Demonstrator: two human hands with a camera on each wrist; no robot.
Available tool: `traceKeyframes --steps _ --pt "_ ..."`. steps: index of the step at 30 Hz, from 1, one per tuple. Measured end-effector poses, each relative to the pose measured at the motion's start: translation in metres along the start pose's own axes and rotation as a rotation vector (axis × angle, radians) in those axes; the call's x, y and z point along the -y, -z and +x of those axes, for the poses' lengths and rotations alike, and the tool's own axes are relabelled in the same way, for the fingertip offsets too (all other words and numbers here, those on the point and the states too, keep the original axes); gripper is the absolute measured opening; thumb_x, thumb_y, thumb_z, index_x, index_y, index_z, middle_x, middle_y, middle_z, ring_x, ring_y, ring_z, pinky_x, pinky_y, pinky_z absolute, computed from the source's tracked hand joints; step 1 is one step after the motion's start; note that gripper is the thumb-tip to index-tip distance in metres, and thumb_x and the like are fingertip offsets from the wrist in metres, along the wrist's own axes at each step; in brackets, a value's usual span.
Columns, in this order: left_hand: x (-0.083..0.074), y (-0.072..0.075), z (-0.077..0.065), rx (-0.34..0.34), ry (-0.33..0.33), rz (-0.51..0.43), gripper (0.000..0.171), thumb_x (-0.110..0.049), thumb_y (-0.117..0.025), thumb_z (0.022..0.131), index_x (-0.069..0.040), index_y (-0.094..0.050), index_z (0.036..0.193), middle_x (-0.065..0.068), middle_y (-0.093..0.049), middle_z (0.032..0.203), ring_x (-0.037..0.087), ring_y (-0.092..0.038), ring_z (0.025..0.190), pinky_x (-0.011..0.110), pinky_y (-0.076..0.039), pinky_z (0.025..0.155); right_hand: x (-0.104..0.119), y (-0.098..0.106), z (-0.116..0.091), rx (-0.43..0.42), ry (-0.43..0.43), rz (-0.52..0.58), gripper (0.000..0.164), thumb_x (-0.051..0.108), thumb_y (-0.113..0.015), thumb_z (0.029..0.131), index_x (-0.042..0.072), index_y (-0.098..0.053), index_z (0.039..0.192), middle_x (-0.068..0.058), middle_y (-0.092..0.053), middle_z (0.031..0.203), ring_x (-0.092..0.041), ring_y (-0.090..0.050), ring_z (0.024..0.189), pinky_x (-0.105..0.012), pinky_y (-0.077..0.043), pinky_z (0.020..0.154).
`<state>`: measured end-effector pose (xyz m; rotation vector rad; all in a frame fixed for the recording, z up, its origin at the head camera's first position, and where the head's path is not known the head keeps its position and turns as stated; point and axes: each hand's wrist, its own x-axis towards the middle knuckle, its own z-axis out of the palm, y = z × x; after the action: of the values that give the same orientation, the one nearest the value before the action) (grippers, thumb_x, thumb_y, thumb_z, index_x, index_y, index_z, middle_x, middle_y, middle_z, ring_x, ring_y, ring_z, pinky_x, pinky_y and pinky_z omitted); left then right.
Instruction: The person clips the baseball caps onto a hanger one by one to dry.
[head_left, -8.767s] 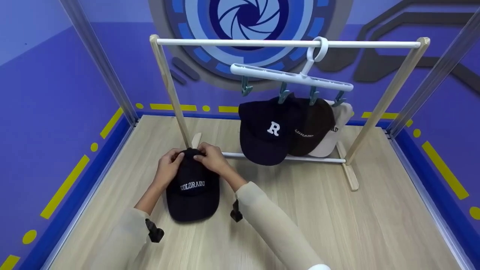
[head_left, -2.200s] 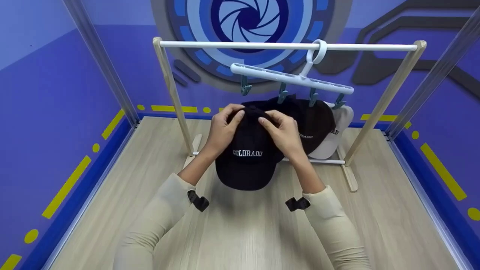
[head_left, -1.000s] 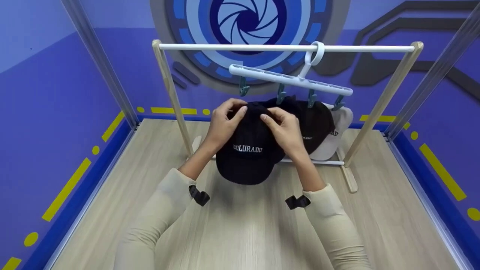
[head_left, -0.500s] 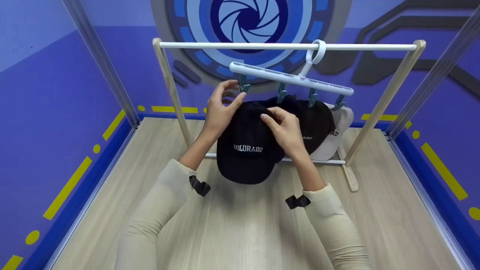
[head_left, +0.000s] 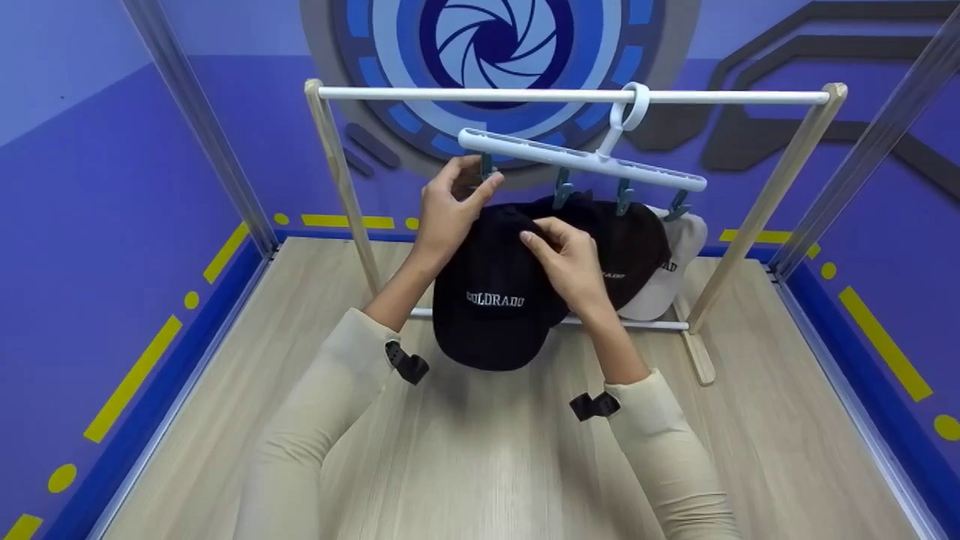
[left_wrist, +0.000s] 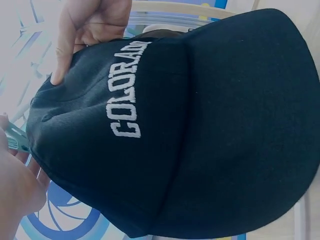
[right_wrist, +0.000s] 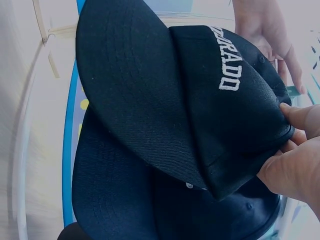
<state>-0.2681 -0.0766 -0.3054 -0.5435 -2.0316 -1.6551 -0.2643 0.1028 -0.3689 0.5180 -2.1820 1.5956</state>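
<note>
A black baseball cap (head_left: 491, 262) with white COLORADO lettering hangs brim down in front of the rack. My right hand (head_left: 574, 262) pinches its crown on the right side between thumb and fingers, as the right wrist view also shows. At the crown's upper left, my left hand (head_left: 446, 214) has thumb and fingers around the green clip (head_left: 487, 165) at the left end of the white hanger (head_left: 540, 152). In the left wrist view the clip (left_wrist: 17, 139) is pinched at the cap's top edge; whether its jaws hold cloth cannot be made out.
Behind the held cap hang a dark cap (right_wrist: 120, 200), a brown cap (head_left: 637, 240) and a pale cap (head_left: 679, 262), clipped to the hanger. The tilted hanger hooks over the rod (head_left: 450, 94) of a wooden-ended rack (head_left: 772, 202) on the wood-grain table (head_left: 480, 465).
The cap went from the table up to the hanger's left end. My left hand then left the crown and moved up to the clip, while my right hand kept its pinch on the cap.
</note>
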Motion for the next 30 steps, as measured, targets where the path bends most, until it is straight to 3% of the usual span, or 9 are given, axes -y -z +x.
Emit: traceKeyframes --steps 3,6,10,13,20,30 --pt "0.010 -0.002 0.003 -0.008 -0.011 -0.019 0.029 -0.026 -0.068 0.088 -0.009 -0.064 0.111 0.004 -0.070 0.098 0.015 -0.066 0.089 0.030 -0.052 0.068 0.004 0.001 -0.002 -0.002 0.004 0.004 0.018 0.022 -0.069 0.087 0.006 -0.072 0.094 -0.005 -0.070 0.088 -0.012 -0.061 0.074 -0.020 -0.047 0.065" --pt "0.012 -0.003 0.003 -0.026 -0.048 -0.044 0.023 -0.024 -0.069 0.088 -0.008 -0.067 0.104 0.005 -0.071 0.092 0.015 -0.068 0.085 0.031 -0.053 0.068 0.003 0.001 -0.003 -0.005 0.000 0.014 0.018 0.024 -0.070 0.086 0.007 -0.072 0.093 -0.005 -0.070 0.088 -0.012 -0.061 0.074 -0.021 -0.047 0.065" --pt "0.002 -0.003 -0.001 -0.056 -0.098 -0.039 0.016 -0.015 -0.069 0.088 -0.001 -0.069 0.096 0.009 -0.071 0.086 0.018 -0.068 0.079 0.033 -0.053 0.071 0.013 0.001 -0.008 -0.007 -0.020 0.013 0.016 0.017 -0.069 0.087 0.003 -0.072 0.094 -0.009 -0.070 0.089 -0.014 -0.060 0.075 -0.022 -0.047 0.066" --pt "-0.001 -0.003 -0.003 -0.072 -0.115 -0.033 0.014 -0.014 -0.068 0.088 0.000 -0.070 0.091 0.009 -0.071 0.082 0.021 -0.067 0.074 0.028 -0.052 0.066 0.019 0.001 -0.010 -0.002 -0.025 0.003 0.015 0.012 -0.068 0.087 -0.001 -0.071 0.095 -0.012 -0.070 0.090 -0.018 -0.060 0.076 -0.023 -0.047 0.066" --pt "0.000 -0.005 -0.006 -0.072 -0.138 -0.092 0.012 -0.012 -0.066 0.089 0.000 -0.071 0.088 0.014 -0.071 0.080 0.024 -0.068 0.073 0.029 -0.053 0.067 -0.007 0.002 -0.006 -0.008 -0.010 0.002 0.017 0.021 -0.069 0.087 0.007 -0.072 0.096 -0.006 -0.070 0.091 -0.014 -0.061 0.077 -0.021 -0.047 0.067" --pt "0.004 -0.009 -0.008 -0.075 -0.132 -0.158 0.011 -0.009 -0.065 0.089 0.001 -0.071 0.086 0.020 -0.069 0.082 0.027 -0.068 0.075 0.034 -0.055 0.070 -0.012 0.005 -0.007 0.007 0.025 0.006 0.019 0.028 -0.069 0.087 0.011 -0.072 0.095 -0.002 -0.070 0.090 -0.012 -0.062 0.077 -0.022 -0.048 0.067"
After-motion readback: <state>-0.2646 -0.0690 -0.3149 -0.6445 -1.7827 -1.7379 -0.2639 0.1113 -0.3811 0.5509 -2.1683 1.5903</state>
